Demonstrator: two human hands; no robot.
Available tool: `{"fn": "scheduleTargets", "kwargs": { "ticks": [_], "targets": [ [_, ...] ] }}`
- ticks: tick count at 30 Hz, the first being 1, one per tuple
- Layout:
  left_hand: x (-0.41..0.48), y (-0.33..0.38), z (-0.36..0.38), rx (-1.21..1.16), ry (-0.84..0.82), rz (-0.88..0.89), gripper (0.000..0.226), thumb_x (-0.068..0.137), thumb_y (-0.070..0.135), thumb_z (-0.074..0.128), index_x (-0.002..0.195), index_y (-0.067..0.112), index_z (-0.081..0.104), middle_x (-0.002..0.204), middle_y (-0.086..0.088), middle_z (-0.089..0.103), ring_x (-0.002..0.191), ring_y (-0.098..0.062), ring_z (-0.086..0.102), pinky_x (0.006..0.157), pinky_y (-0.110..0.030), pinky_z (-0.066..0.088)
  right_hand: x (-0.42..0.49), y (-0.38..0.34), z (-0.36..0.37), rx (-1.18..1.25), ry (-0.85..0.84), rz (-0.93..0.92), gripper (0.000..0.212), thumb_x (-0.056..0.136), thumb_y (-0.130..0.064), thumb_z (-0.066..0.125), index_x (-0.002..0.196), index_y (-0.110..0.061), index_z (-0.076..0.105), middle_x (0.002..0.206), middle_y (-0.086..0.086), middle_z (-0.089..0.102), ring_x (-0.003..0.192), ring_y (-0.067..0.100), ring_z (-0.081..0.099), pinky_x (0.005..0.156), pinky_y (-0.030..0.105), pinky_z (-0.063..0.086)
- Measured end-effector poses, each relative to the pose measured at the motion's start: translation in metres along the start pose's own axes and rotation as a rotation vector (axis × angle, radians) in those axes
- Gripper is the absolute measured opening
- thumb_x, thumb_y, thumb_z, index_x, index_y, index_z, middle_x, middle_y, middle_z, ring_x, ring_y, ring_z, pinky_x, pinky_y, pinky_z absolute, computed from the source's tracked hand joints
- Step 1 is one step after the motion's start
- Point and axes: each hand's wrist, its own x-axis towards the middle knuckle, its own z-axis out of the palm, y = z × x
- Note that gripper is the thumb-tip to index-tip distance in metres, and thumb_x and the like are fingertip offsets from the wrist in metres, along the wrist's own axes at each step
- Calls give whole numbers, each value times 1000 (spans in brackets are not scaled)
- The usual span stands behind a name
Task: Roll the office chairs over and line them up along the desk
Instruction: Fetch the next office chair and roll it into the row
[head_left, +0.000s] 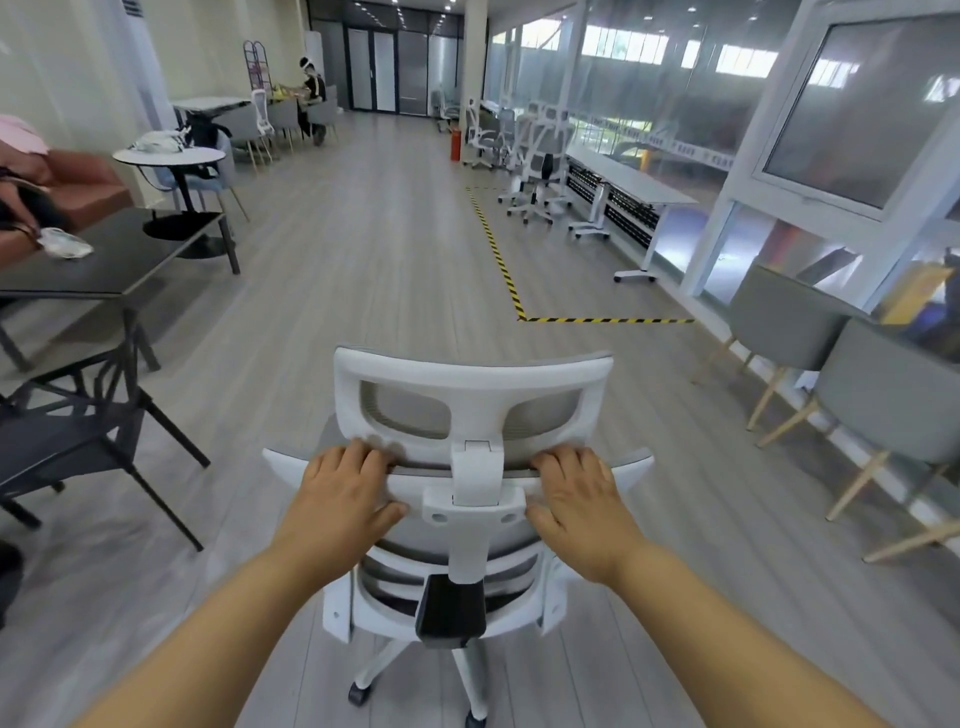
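Office chair (470, 506): near centre, on the grey plank floor, back turned to the camera; white frame, grey mesh, headrest on top.
Left hand (345, 493): on the backrest's top edge, left of the headrest post; fingers curled over the edge and gripping it, thumb on the rear face.
Right hand (582, 499): on the same edge, right of the post; fingers curled over and gripping, thumb pointing at the white bracket.
Long white desk (631, 179): far right, along the glass wall, well apart from the held chair.
Other white office chairs (540, 176): clustered just left of that desk, more behind them.
Hazard tape (501, 260): yellow and black, on the floor between the held chair and the desk, bent into a corner.
Round white table (169, 154): far left, bearing a white heap (156, 139).
Black table (119, 254): near left, bearing a crumpled white item (65, 244) at its left end.
Black chair (78, 436): near left, beside the black table.
Grey upholstered chairs (789, 322): near right, on pale wooden legs.
Red cylinder (455, 144): far, upright on the floor.
Seated person (314, 85): far left, at a table.
Hidden: fingertips of both hands, over the front of the backrest; the seat, behind the backrest.
Cut off: one caster at the bottom edge; a person's arm at the left edge.
Hard to make out: number of far chairs; what the white heap is.
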Motion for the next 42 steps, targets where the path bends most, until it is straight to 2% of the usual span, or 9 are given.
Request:
{"fn": "scheduleTargets", "kwargs": {
  "ticks": [4, 7, 15, 19, 25, 27, 30, 34, 42],
  "targets": [
    [69, 1, 26, 1, 13, 9, 46, 69, 41, 75, 104, 17, 60, 94, -2, 57, 86, -26, 54, 82, -41, 45, 52, 45, 4, -20, -5, 0, 58, 75, -61, 33, 114, -20, 47, 111, -3, 43, 100, 18, 35, 94, 32, 32],
    [124, 0, 48, -12, 27, 25, 45, 70, 41, 74, 105, 18, 59, 96, -1, 57, 89, -25, 53, 86, -43, 43, 94, 79, 11, -16, 24, 27, 61, 75, -68, 35, 109, -19, 48, 107, -3, 42, 98, 18, 35, 90, 30, 28],
    [294, -9, 114, -56, 40, 79, 42, 68, 42, 75, 100, 20, 58, 95, 0, 56, 88, -23, 52, 86, -42, 45, 226, 175, 21, -96, 19, 112, 68, 76, -72, 28, 115, -21, 49, 112, -3, 44, 103, 20, 38, 98, 35, 33],
    [387, -14, 146, -60, 19, 108, 43, 65, 43, 77, 97, 21, 58, 93, 1, 55, 84, -23, 52, 82, -39, 46, 299, 221, 19, -144, -59, 178, 70, 77, -71, 29, 122, -20, 45, 119, -1, 42, 109, 21, 37, 103, 34, 30],
    [518, -17, 193, -122, -29, 136, 43, 75, 46, 66, 110, 23, 54, 106, 3, 51, 100, -22, 47, 98, -39, 36, 401, 299, 22, -157, -135, 242, 62, 84, -65, 43, 127, -21, 38, 123, 0, 40, 113, 21, 34, 104, 32, 25],
    [560, -17, 210, -144, -43, 146, 45, 75, 48, 64, 112, 24, 52, 108, 4, 49, 102, -21, 45, 100, -37, 33, 432, 326, 26, -163, -135, 256, 67, 80, -69, 35, 126, -21, 39, 121, 0, 40, 112, 22, 35, 103, 33, 26],
    [623, -13, 238, -141, -51, 147, 45, 77, 49, 61, 113, 24, 50, 109, 4, 48, 103, -21, 43, 99, -34, 29, 479, 373, 34, -180, -69, 245, 88, 65, -76, 13, 123, -18, 45, 116, 2, 44, 106, 24, 39, 99, 35, 29],
    [707, -1, 278, -124, -16, 147, 43, 76, 43, 66, 110, 20, 55, 102, 1, 50, 96, -24, 48, 93, -35, 35, 541, 447, 47, -173, -13, 224, 87, 66, -76, 12, 122, -18, 46, 113, 1, 43, 103, 25, 39, 96, 36, 30],
    [880, 29, 340, -136, -22, 83, 42, 75, 43, 67, 108, 22, 54, 100, 3, 50, 94, -21, 46, 92, -36, 37, 684, 590, 47, -169, -82, 184, 91, 61, -76, 3, 126, -22, 38, 120, -1, 38, 109, 21, 34, 100, 32, 26]
  ]
}}
